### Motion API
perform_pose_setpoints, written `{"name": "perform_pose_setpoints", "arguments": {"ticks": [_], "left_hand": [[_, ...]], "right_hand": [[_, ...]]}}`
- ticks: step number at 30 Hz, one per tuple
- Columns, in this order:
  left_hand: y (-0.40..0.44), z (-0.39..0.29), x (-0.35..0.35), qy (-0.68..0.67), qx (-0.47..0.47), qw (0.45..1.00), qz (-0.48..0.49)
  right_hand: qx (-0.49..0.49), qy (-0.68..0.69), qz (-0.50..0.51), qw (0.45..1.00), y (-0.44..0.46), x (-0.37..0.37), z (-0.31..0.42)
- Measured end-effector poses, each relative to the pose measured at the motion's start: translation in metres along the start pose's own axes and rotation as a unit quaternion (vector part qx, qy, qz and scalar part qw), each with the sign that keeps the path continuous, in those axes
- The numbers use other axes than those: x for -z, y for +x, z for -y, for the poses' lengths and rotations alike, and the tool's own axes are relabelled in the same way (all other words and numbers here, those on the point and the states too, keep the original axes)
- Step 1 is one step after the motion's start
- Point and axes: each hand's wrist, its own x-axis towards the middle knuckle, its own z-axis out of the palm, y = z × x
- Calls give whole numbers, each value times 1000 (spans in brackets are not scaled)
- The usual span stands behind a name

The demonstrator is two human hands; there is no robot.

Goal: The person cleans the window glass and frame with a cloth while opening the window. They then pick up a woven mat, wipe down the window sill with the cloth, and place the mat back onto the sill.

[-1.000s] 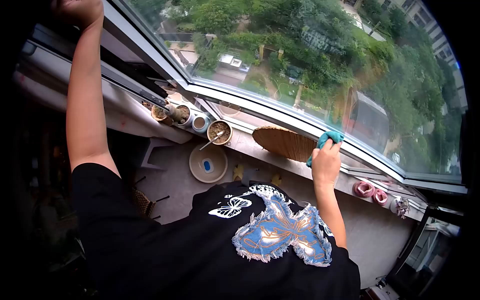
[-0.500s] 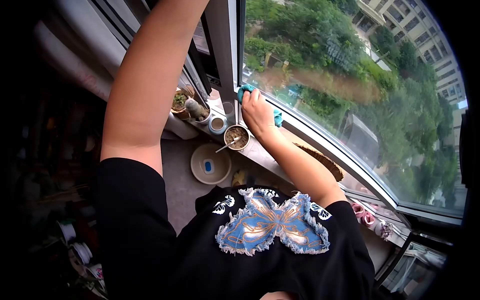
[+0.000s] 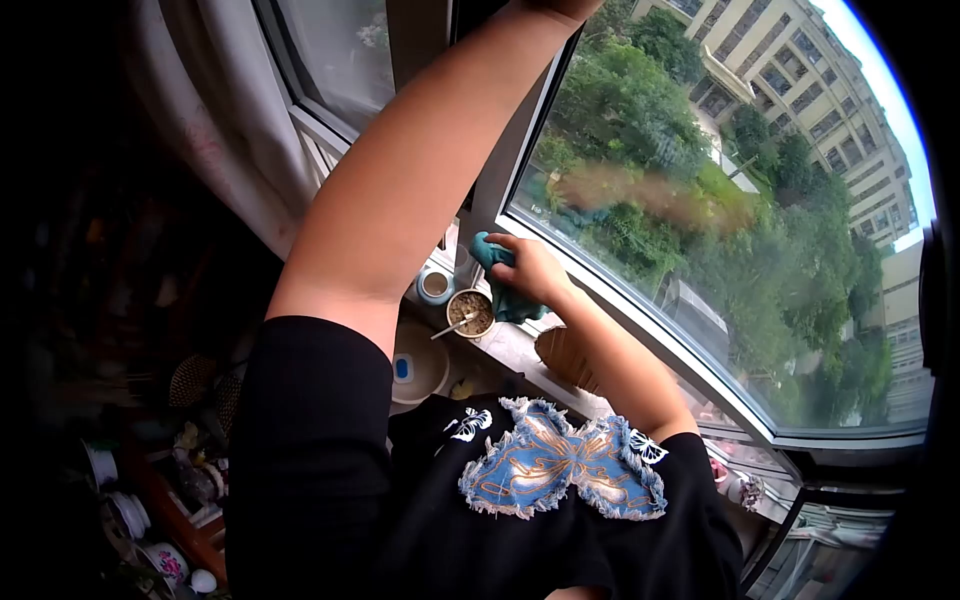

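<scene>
A crumpled teal cloth [image 3: 512,298] is bunched in my right hand [image 3: 535,270], whose fingers are closed around it. The hand is beside the lower corner of the window frame [image 3: 490,205], above the sill. My raised left arm crosses the view, and only the base of my left hand [image 3: 565,6] shows at the top edge; its fingers are out of sight. Left of the cloth stand a pot of soil [image 3: 472,308] with a spoon in it and a small blue-and-white jar [image 3: 434,286].
A pale basin [image 3: 428,365] sits below the sill, partly covered by my sleeve. A woven brown item [image 3: 562,357] rests on the sill beside my right forearm. A light curtain [image 3: 205,120] hangs at left. Trees and a building show through the glass [image 3: 690,240].
My right hand has come down from the window's frame edge with the cloth, which now hangs looser. My left arm has swung toward the right, and the view has shifted.
</scene>
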Motion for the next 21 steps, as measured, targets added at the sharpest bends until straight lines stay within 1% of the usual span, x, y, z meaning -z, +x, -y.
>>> {"name": "perform_pose_setpoints", "arguments": {"ticks": [1,2,3,4,5,6,7,8,9,11,12,13,14,15,16,17,19,21], "left_hand": [[-6,-11,12,-56,40,997,23],[-13,-22,25,-111,83,990,41],[-20,-43,49,-302,-41,919,-249],[-39,-42,66,-252,-53,952,-163],[-57,-54,92,-233,-50,956,-173],[-82,-60,115,-218,-44,965,-141],[-108,-61,134,-203,-50,970,-128],[-133,-64,148,-205,-45,969,-130],[-156,-68,160,-206,-13,971,-123],[-195,-70,164,-192,54,971,-135],[-210,-69,162,-184,81,972,-119],[-222,-69,156,-192,116,968,-112],[-235,-72,153,-210,167,959,-88],[-245,-74,151,-227,214,948,-63],[-251,-76,149,-240,218,945,-55],[-257,-76,149,-251,222,941,-43],[-264,-77,157,-253,211,944,-24],[-279,-74,164,-240,220,945,-20]], "right_hand": [[55,51,-32,997,1,3,-3],[66,75,-47,994,-5,21,14],[75,103,-59,990,-14,39,33],[93,186,-79,975,-23,59,49],[110,273,-95,951,-33,83,67],[171,335,-159,913,-44,107,91],[229,395,-219,862,-57,130,116],[299,371,-287,831,-67,155,136],[364,345,-349,792,-72,175,155],[457,173,-457,743,-66,203,186],[409,-118,-608,670,-59,215,207],[390,-230,-639,622,-44,219,224],[408,-236,-624,623,-22,220,237],[416,-238,-594,646,3,221,247],[386,-274,-562,678,29,225,251],[362,-335,-564,662,48,229,262],[374,-352,-581,632,55,252,287],[424,-329,-615,578,58,305,329]]}}
